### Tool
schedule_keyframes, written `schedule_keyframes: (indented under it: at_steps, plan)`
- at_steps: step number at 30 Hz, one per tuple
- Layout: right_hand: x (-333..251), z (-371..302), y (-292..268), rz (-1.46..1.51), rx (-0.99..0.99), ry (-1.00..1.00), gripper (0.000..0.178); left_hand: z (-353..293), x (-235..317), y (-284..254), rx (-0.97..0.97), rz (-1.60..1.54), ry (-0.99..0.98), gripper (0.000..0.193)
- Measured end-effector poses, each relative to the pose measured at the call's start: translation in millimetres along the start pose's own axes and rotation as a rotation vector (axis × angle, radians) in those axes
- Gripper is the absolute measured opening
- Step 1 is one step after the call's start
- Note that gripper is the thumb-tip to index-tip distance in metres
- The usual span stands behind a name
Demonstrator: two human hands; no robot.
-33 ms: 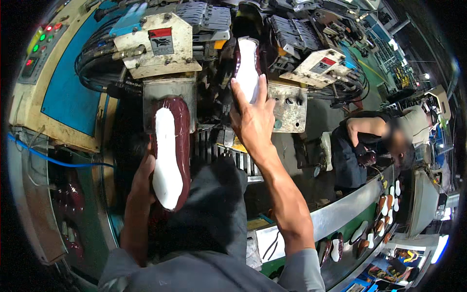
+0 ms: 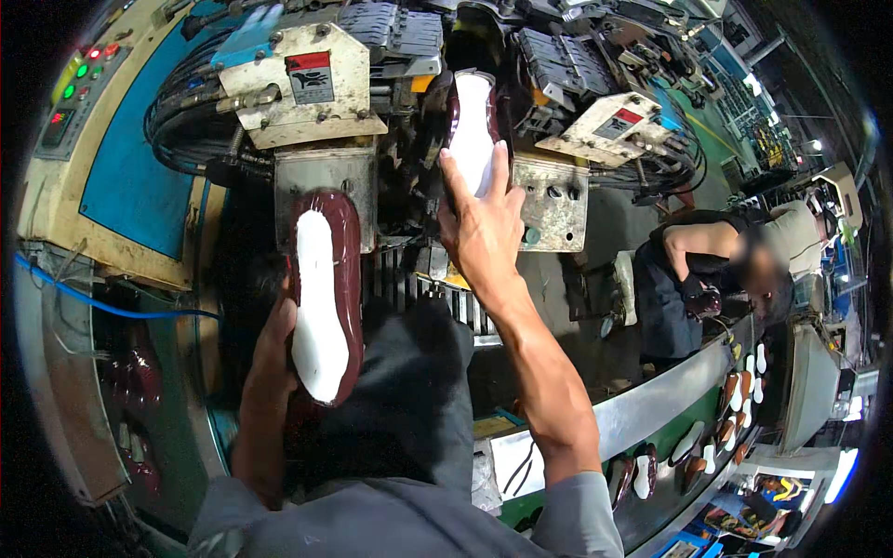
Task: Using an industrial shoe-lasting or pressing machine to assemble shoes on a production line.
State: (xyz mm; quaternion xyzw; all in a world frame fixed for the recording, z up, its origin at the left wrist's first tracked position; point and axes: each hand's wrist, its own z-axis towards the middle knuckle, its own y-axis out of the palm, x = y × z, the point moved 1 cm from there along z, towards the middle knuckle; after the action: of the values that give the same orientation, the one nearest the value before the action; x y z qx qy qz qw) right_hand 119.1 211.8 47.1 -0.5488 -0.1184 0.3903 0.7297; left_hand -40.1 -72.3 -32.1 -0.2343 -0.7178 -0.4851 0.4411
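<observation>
A dark maroon, glossy shoe upper (image 2: 349, 270) with a white insole board (image 2: 319, 307) is held sole-up in my left hand (image 2: 277, 325), which is closed on its left side. Those fingers are partly hidden behind and under the shoe. A second maroon shoe upper (image 2: 453, 116), also white sole up, sits in the middle of the machine with its far end under the dark clamp area. My right hand (image 2: 486, 223) grips its near end, with two fingers stretched along either edge of the white sole. The thumb side is mostly hidden.
The machine has white guard plates (image 2: 302, 88) left and right with hoses. A control panel (image 2: 79, 98) with lit buttons stands far left. At right, a co-worker (image 2: 707, 270) bends beside a conveyor (image 2: 670, 391) carrying several shoes. More maroon shoes (image 2: 135, 372) lie low at left.
The shoe upper in my left hand has dropped very slightly toward me. My right hand and the shoe in the machine stay almost where they were.
</observation>
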Motion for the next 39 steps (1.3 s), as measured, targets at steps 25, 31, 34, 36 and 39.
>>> schedule_keyframes:
  at_steps: [25,31,34,36,39]
  plan:
    - [26.6,114.1,51.0,-0.116,0.429,-0.377,0.047,-1.1,-22.0,56.3,0.074,-0.018,-0.287,0.112]
    - [32.0,159.8,67.1,-0.044,0.602,-0.373,0.041,36.1,-32.7,61.6,0.018,0.04,-0.337,0.102]
    - [35.5,151.7,74.2,-0.009,0.544,-0.354,0.041,52.3,-32.6,64.4,0.0,0.052,-0.36,0.098]
    - [42.3,145.1,79.4,0.057,0.498,-0.354,0.041,61.0,-38.5,64.2,-0.035,0.047,-0.348,0.098]
    - [51.7,139.1,76.3,0.142,0.451,-0.367,0.042,65.4,-30.0,79.7,-0.067,0.129,-0.318,0.093]
